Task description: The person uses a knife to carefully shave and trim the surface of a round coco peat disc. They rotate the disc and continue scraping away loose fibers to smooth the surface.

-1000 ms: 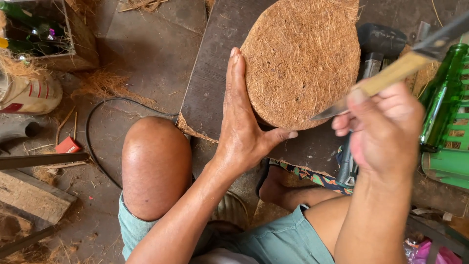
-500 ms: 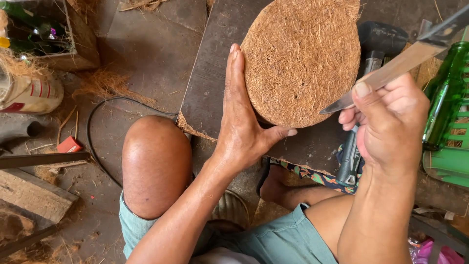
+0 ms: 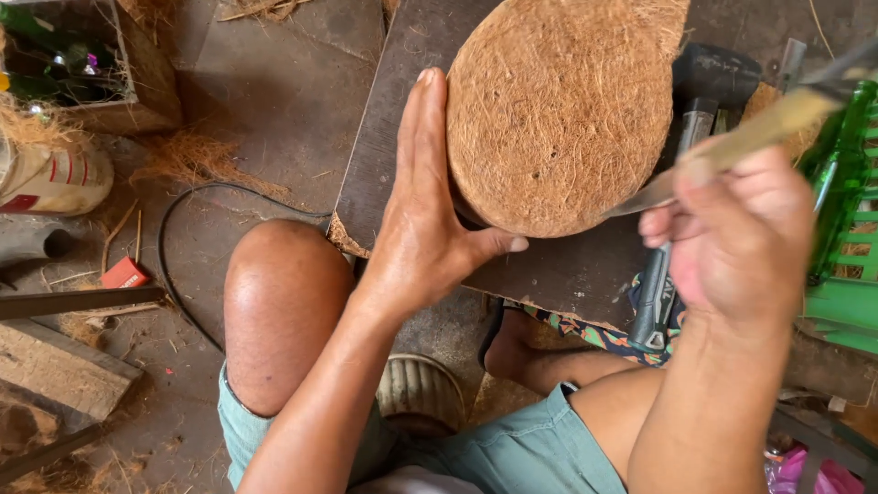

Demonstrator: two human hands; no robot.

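Coconut-fibre disc (image 3: 558,114) lies on a dark board (image 3: 393,155), far centre. The blade (image 3: 640,194) meets its near right edge; a slip could reach the thumb just beside it. Left hand (image 3: 425,229), open and flat, braces the disc's left rim. Right hand (image 3: 732,229), raised and blurred, grips the knife handle (image 3: 759,133).

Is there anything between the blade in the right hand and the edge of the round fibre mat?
Nothing visible. The right hand holds the knife with its tip at the lower right rim of the coir mat. The left hand braces the opposite edge, away from the blade.
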